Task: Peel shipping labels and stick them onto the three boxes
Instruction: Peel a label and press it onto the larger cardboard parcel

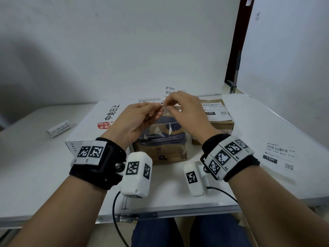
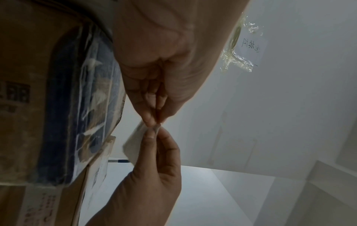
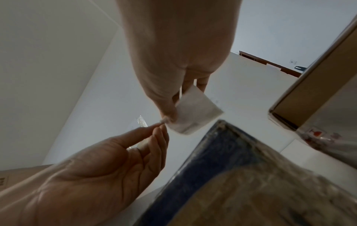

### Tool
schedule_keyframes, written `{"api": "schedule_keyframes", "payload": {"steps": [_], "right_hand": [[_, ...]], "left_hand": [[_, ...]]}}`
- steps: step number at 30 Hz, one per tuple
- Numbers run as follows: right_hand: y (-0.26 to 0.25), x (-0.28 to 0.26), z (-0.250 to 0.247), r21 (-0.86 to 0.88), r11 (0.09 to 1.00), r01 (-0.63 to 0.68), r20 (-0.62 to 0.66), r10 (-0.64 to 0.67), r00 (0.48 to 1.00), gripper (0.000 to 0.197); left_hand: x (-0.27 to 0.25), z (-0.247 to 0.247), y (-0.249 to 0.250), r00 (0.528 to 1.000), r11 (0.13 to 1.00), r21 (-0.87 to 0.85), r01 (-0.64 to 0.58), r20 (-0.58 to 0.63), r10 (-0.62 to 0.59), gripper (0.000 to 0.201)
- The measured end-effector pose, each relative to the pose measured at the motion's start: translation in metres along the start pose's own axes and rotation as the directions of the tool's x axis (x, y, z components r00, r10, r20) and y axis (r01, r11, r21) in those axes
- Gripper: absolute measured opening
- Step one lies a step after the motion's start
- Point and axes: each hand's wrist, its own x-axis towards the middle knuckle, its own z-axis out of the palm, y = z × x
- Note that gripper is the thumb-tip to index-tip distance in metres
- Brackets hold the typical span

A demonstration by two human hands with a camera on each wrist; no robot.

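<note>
Both hands are raised over a brown box with blue tape (image 1: 161,139) at the table's middle. My left hand (image 1: 160,108) and right hand (image 1: 167,107) pinch the same corner of a white shipping label (image 1: 170,90), whose barcode end shows above the fingers. In the right wrist view the right hand (image 3: 170,119) holds the curled label (image 3: 195,113) while the left hand (image 3: 159,126) nips its corner. The left wrist view shows the left hand (image 2: 154,121), the right hand (image 2: 153,133) and the label (image 2: 135,142). A brown box (image 1: 216,122) on the right carries a stuck label (image 1: 214,109). A large white box (image 1: 99,118) lies on the left.
A loose label sheet (image 1: 279,155) lies on the white table (image 1: 258,125) at the right. A rolled strip of paper (image 1: 58,129) rests on the left table. Wrist-camera cables hang over the table's near edge. A wall stands close behind the boxes.
</note>
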Motion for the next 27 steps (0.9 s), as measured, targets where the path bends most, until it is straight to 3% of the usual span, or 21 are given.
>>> {"api": "schedule_keyframes", "payload": {"steps": [7, 14, 21, 27], "right_hand": [[-0.008, 0.002, -0.008, 0.205, 0.950, -0.235, 0.105, 0.217, 0.970, 0.029], [-0.006, 0.008, -0.010, 0.405, 0.828, -0.387, 0.134, 0.365, 0.921, 0.014], [-0.007, 0.008, -0.013, 0.468, 0.748, -0.472, 0.150, 0.459, 0.876, 0.012], [-0.003, 0.006, -0.008, 0.512, 0.659, -0.551, 0.210, 0.526, 0.824, 0.022]], "left_hand": [[-0.001, 0.005, -0.001, 0.994, 0.989, 0.108, -0.104, 0.045, 0.100, 0.012], [0.002, 0.012, 0.005, 0.985, 0.972, 0.185, -0.143, 0.119, 0.122, 0.014], [-0.001, 0.016, 0.007, 0.985, 0.958, 0.247, -0.147, 0.125, 0.119, 0.017], [-0.002, 0.016, 0.005, 0.994, 0.962, 0.254, -0.099, 0.072, 0.083, 0.012]]}}
